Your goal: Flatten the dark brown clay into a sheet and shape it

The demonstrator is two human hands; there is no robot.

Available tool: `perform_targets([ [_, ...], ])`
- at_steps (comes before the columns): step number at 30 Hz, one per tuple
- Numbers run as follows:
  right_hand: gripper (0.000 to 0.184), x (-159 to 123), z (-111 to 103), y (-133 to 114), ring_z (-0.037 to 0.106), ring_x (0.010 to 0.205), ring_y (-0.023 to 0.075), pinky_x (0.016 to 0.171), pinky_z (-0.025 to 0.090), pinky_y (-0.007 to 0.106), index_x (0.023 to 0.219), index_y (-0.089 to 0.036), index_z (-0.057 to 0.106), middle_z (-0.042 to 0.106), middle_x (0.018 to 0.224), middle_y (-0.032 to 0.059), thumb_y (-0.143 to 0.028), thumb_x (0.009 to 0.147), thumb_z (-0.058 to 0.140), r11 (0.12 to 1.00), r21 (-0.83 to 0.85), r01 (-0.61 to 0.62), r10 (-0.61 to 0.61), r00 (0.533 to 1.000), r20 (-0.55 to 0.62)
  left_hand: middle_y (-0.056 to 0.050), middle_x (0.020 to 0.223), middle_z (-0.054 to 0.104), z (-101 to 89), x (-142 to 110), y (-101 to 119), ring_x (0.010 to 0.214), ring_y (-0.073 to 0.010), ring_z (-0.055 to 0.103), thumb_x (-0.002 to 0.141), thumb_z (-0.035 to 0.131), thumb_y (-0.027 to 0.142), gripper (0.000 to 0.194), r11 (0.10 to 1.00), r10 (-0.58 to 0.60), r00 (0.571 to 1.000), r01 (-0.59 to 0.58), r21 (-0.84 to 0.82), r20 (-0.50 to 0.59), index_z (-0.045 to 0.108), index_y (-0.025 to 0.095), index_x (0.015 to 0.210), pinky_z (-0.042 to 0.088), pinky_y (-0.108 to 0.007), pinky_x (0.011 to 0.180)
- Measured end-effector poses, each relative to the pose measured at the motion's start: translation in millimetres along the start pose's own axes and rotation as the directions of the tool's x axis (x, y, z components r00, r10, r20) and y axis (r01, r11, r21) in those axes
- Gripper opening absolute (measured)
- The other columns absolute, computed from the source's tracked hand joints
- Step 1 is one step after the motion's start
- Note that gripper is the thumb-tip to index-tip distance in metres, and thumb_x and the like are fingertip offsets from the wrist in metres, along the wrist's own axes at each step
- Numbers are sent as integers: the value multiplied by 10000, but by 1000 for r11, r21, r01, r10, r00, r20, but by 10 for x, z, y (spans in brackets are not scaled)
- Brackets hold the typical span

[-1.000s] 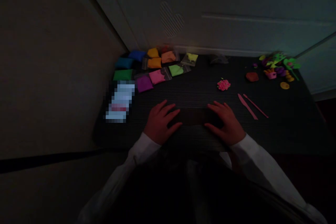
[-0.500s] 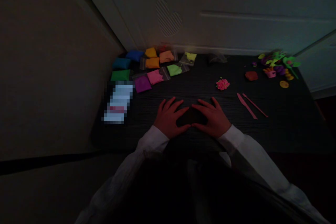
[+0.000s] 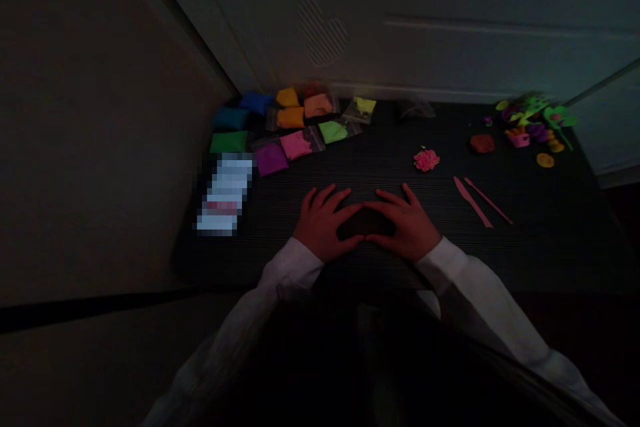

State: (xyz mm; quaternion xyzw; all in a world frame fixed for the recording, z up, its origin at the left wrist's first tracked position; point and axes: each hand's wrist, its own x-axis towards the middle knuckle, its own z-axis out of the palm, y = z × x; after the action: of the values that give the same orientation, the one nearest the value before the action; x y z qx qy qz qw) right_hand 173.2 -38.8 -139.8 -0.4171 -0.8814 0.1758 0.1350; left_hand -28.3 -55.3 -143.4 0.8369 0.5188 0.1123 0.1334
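Observation:
My left hand (image 3: 327,223) lies on the dark table (image 3: 370,267) with its fingers spread, holding nothing. Opposite it rests my right hand (image 3: 406,221), also empty and with fingers apart. Index fingertips and thumb tips of both hands meet or nearly meet, framing a patch of tabletop. Beyond the right hand sits a small pink flower-like piece (image 3: 427,160). To the right are a pink plastic knife (image 3: 473,202) and a thin pink stick tool (image 3: 489,201), side by side. A reddish lump (image 3: 483,143) lies behind them.
Bags of coloured clay stand back left, among them a purple bag (image 3: 272,159), a pink bag (image 3: 296,145) and a green bag (image 3: 229,142). A blurred-out lit screen (image 3: 226,193) lies at the left. Colourful clay figures (image 3: 537,123) crowd the back right corner before a white panel (image 3: 450,53).
Both hands keep the same pose on the table. The view has shifted very slightly, and the objects on the right appear a little further right.

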Motion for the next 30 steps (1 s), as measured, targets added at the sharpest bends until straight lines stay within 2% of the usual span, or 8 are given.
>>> perform_targets([
  [6, 582, -37, 5, 37, 397, 1212, 238, 1048, 106, 539, 1217, -217, 429, 557, 1195, 61, -458, 709, 579, 1000, 10, -11, 11, 1000, -12, -46, 1337, 394, 0, -18, -18, 1263, -290, 262, 682, 535, 548, 592, 1000, 11, 1000, -11, -10, -11, 474, 281, 1207, 139, -524, 1045],
  [11, 587, -82, -17, 91, 413, 1201, 236, 1054, 125, 529, 1207, -217, 436, 566, 1182, 60, -465, 699, 592, 1000, 10, -22, 22, 999, -44, -44, 1334, 399, 6, -22, -29, 1262, -283, 277, 702, 525, 532, 558, 1000, 9, 1000, -9, 5, -5, 481, 282, 1199, 152, -518, 1047],
  [16, 475, -348, -148, 192, 445, 1178, 210, 1043, 226, 487, 1240, -197, 408, 532, 1223, 83, -363, 802, 489, 991, 39, -131, 136, 975, -178, -59, 1356, 379, -27, -40, -23, 1286, -258, 256, 755, 466, 527, 614, 1000, 25, 1000, -25, 7, -11, 372, 232, 1286, 154, -509, 1056],
  [19, 406, -577, -163, 231, 442, 1180, 191, 1026, 283, 446, 1238, -180, 420, 520, 1237, 90, -264, 841, 426, 975, -30, -221, 207, 946, -250, -43, 1367, 369, -12, -14, 112, 1292, -212, 262, 855, 342, 423, 492, 996, 74, 997, -73, 41, -18, 355, 204, 1295, 121, -487, 1075],
  [23, 431, -735, -68, 194, 390, 1220, 212, 1029, 254, 474, 1267, -168, 394, 473, 1289, 85, -261, 846, 411, 946, -178, -270, 229, 948, -222, -28, 1386, 334, 99, 83, 454, 1296, -171, 258, 889, 253, 387, 476, 977, 210, 978, -210, 46, -6, 340, 170, 1303, 111, -432, 1097],
  [26, 439, -745, -4, 145, 346, 1245, 237, 1026, 222, 514, 1275, -179, 387, 439, 1321, 69, -282, 849, 402, 923, -237, -302, 255, 944, -212, -59, 1394, 314, 209, 152, 642, 1296, -182, 259, 881, 259, 415, 523, 981, 188, 982, -187, 61, -16, 324, 127, 1313, 152, -407, 1094],
  [30, 441, -737, 11, 121, 332, 1248, 246, 1027, 202, 524, 1275, -200, 391, 430, 1329, 55, -294, 845, 405, 917, -250, -312, 265, 942, -205, -73, 1392, 316, 291, 186, 690, 1296, -193, 260, 868, 264, 455, 559, 988, 128, 992, -126, 91, -10, 325, 125, 1315, 184, -400, 1085],
])
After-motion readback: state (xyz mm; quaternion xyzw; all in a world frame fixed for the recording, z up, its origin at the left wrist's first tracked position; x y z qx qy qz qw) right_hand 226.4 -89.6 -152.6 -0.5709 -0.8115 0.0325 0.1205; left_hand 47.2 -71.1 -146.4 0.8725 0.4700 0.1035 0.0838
